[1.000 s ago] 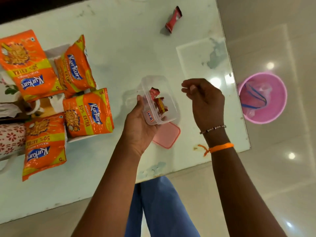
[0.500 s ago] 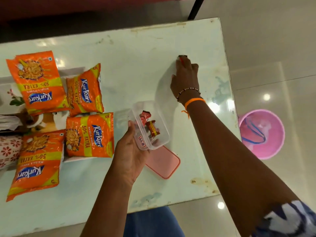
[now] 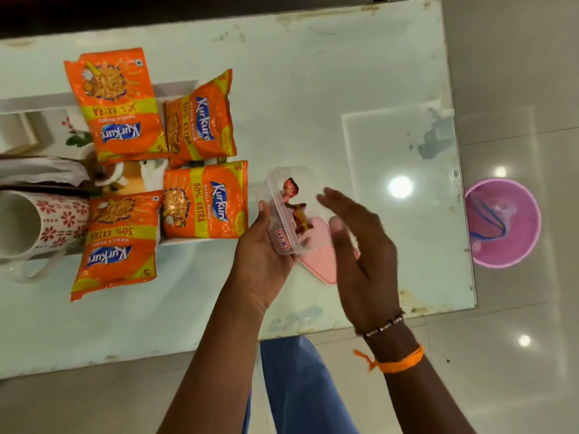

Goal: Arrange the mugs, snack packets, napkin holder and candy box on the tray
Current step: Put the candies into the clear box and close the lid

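Spreading wide under everything, the glass surface (image 3: 313, 89) stands on a glossy tiled floor (image 3: 517, 73); a pink bin (image 3: 507, 245) sits right. The tray (image 3: 185, 86), far left, carries snack packets (image 3: 203, 198). The right hand (image 3: 360, 255) is back from its far reach, grip apart and seemingly empty; the far candy is gone, probably dropped in. The left hand (image 3: 263, 261) is clamped on the open candy box (image 3: 291, 214), its pink lid (image 3: 322, 258) beneath.

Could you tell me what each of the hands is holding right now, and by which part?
The left hand grips the open clear candy box around its lower end. The right hand is open beside it and holds nothing.
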